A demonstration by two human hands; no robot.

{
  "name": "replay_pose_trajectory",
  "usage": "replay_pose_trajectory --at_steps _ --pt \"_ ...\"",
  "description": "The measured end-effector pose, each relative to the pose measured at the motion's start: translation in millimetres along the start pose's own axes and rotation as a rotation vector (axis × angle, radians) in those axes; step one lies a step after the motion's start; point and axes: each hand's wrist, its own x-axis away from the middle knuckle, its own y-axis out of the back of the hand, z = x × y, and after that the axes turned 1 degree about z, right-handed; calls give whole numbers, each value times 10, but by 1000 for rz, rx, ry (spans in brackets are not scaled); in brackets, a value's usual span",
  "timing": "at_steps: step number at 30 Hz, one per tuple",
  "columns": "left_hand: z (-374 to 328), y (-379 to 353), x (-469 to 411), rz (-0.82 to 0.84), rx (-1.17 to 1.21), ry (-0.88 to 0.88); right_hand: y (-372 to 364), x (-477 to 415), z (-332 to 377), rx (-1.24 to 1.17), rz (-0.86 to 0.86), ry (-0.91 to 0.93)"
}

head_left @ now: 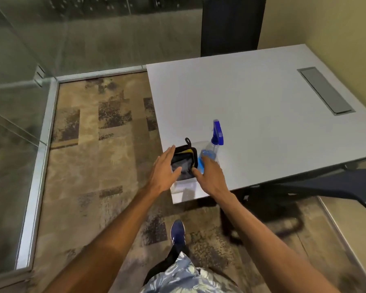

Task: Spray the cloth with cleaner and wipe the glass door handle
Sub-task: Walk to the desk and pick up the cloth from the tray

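Cloth [184,163] at frame centre looks soft and floppy, so we'd pinch its edge, with left hand [164,168] and right hand [209,172] both open, holding nothing.

Left hand [164,170] covering near-left part of dark cloth [184,163] at desk's [251,98] near-left corner; contact with cloth not being shown clearly. Right hand [209,174] hiding lower body of spray bottle [217,137]; whether fingers are touching bottle is unclear. Motion blur smearing both hands and cloth pattern. Dark chair [232,24] beyond desk's far edge being cut off by top edge. Both forearms running off bottom edge.
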Motion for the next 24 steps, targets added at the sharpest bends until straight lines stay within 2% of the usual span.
replay_pose_trajectory --at_steps 7,13,24 --pt "288 -168 -553 115 -64 70 -324 -327 -71 98 80 -151" --pt "446 -304 -891 77 -248 53 -590 -643 -160 137 262 -187" --pt "553 -463 -1163 12 -346 101 -880 -1004 -263 229 288 -476"
